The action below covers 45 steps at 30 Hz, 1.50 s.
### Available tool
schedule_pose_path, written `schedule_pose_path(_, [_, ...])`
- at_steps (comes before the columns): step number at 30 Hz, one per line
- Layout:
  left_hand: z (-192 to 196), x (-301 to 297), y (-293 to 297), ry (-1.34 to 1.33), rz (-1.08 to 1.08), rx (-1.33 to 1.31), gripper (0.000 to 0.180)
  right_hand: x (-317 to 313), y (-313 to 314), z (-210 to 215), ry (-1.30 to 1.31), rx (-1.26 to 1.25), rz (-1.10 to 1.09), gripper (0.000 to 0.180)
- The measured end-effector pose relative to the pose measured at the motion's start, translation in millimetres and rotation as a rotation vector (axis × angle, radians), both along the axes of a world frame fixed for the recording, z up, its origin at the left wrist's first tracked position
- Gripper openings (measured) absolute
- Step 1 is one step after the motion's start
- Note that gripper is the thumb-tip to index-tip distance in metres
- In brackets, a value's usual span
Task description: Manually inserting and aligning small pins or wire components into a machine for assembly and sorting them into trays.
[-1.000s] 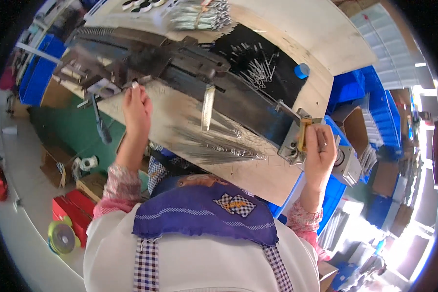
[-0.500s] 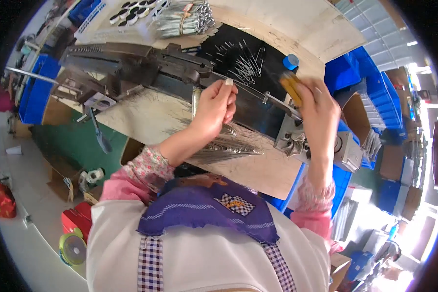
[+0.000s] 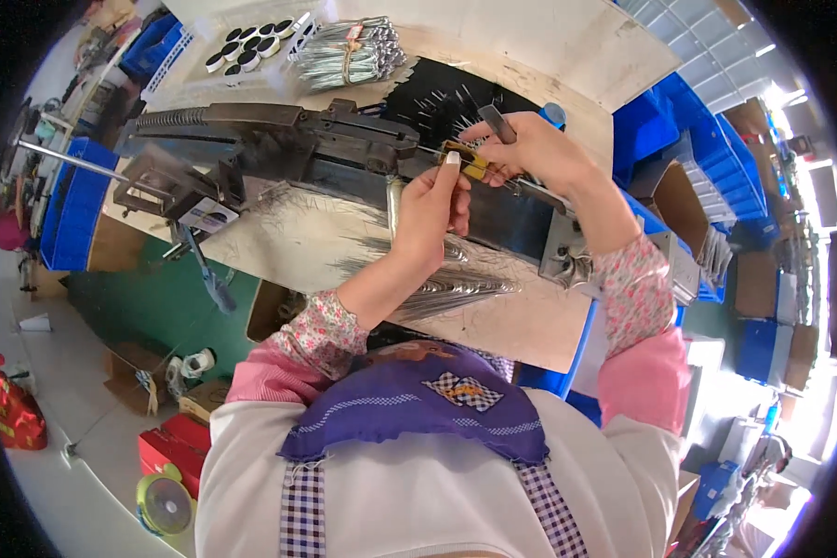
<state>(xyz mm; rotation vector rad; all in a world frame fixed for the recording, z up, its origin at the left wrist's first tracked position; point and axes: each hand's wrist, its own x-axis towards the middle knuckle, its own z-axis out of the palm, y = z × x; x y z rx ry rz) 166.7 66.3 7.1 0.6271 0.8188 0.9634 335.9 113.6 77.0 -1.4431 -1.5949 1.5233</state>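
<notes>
My left hand [image 3: 432,200] reaches up over the bench and pinches the near end of a small yellow-and-black tool [image 3: 462,158]. My right hand [image 3: 535,149] grips the same tool from the far side, and a short dark metal bar [image 3: 498,121] sticks up between its fingers. Both hands meet at the right end of a long dark metal machine [image 3: 270,139] that lies across the wooden bench [image 3: 530,325]. Below my left wrist lies a heap of thin shiny metal pins [image 3: 446,284].
A black mat [image 3: 437,93] with scattered pins lies behind the machine. Farther back are a tied bundle of metal rods [image 3: 344,46] and a tray of round black-and-white parts [image 3: 251,42]. Blue bins stand at the right [image 3: 688,139] and the left [image 3: 74,205]. A red box [image 3: 172,451] sits on the floor.
My left hand has left the machine's left side and crossed to its right end. My right hand carried the yellow tool from the bench's right edge to the same spot, where both now hold it.
</notes>
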Motion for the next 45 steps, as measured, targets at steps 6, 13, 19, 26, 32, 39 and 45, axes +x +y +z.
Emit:
schedule_pose_path(6, [4.3, 9.3, -0.8, -0.477, -0.167, -0.025, 0.074, 1.0, 8.9, 5.6, -0.133, -0.024, 0.137, 0.030])
schedule_pose_path(13, [25.7, -16.5, 13.4, -0.776, -0.060, -0.352, 0.072, 9.8, -26.7, 1.6, -0.817, 0.968, 0.033, 0.039])
schedule_pose_path(19, [15.7, -23.1, 1.7, -0.725, -0.052, -0.179, 0.068, -31.0, -30.1, -3.3, -0.496, 0.871, -0.113, 0.023])
schedule_pose_path(26, [16.9, -22.6, -2.9, -0.644, 0.030, -0.117, 0.071, -26.4, -20.2, -6.2, -0.518, 0.812, -0.030, 0.013])
schedule_pose_path(32, [24.2, -24.9, 1.6, -0.613, -0.045, -0.066, 0.071, -22.1, -26.8, -1.2, -0.594, 0.885, -0.021, 0.014])
schedule_pose_path(39, [21.4, -26.0, 5.6, -0.614, -0.071, -0.101, 0.072, -26.1, -35.3, 6.7, -0.586, 1.041, -0.022, 0.014])
schedule_pose_path(45, [17.9, -34.9, 1.7, -0.602, -0.047, -0.128, 0.068, -34.5, -40.2, 16.0, -0.384, 0.808, -0.269, 0.011])
